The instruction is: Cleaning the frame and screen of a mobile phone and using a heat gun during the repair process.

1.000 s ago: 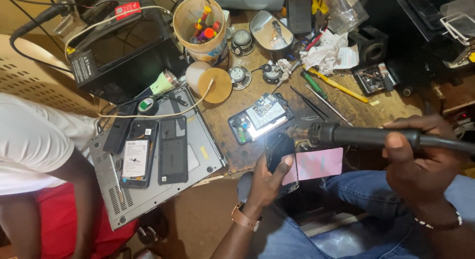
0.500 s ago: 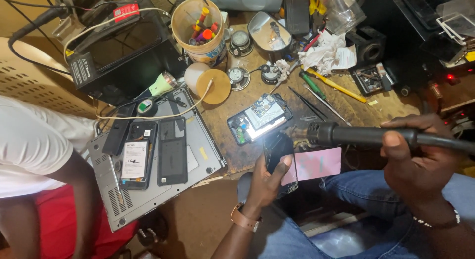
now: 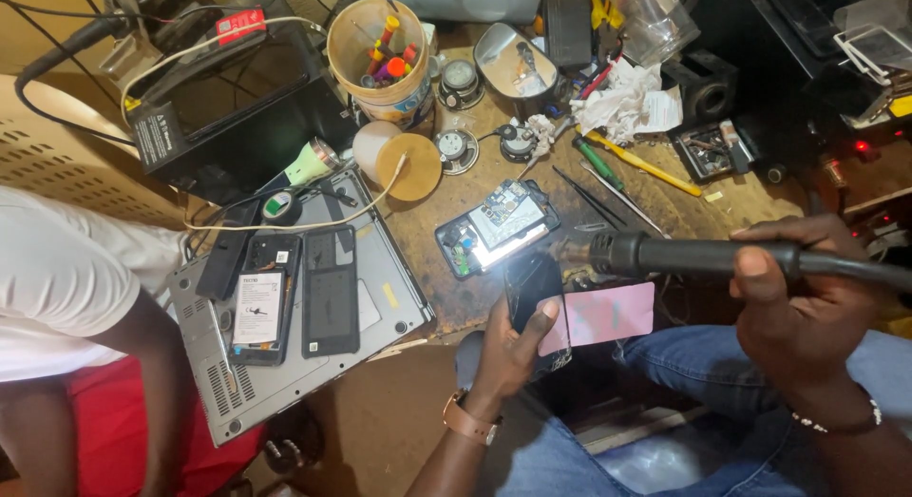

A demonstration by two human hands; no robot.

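Observation:
My left hand (image 3: pixel 511 350) holds a dark phone screen panel (image 3: pixel 532 288) upright over my lap, thumb against its right edge. My right hand (image 3: pixel 793 302) grips the black handle of a hot-air tool (image 3: pixel 684 258) whose nozzle points left at the panel's top edge. Just above the panel, an opened phone (image 3: pixel 497 227) with its circuit board exposed lies on the wooden bench. A pink rectangular card (image 3: pixel 603 316) sits behind the panel near the bench edge.
A grey laptop (image 3: pixel 380 297) lies upside down at the left, carrying two phones (image 3: pixel 294 293). A bucket of pens (image 3: pixel 380 50), a tape roll (image 3: pixel 404 160), tweezers (image 3: pixel 594 198), screwdrivers (image 3: pixel 632 164) and crumpled paper (image 3: pixel 622 98) clutter the bench. Another person in a white shirt (image 3: pixel 66 288) sits at left.

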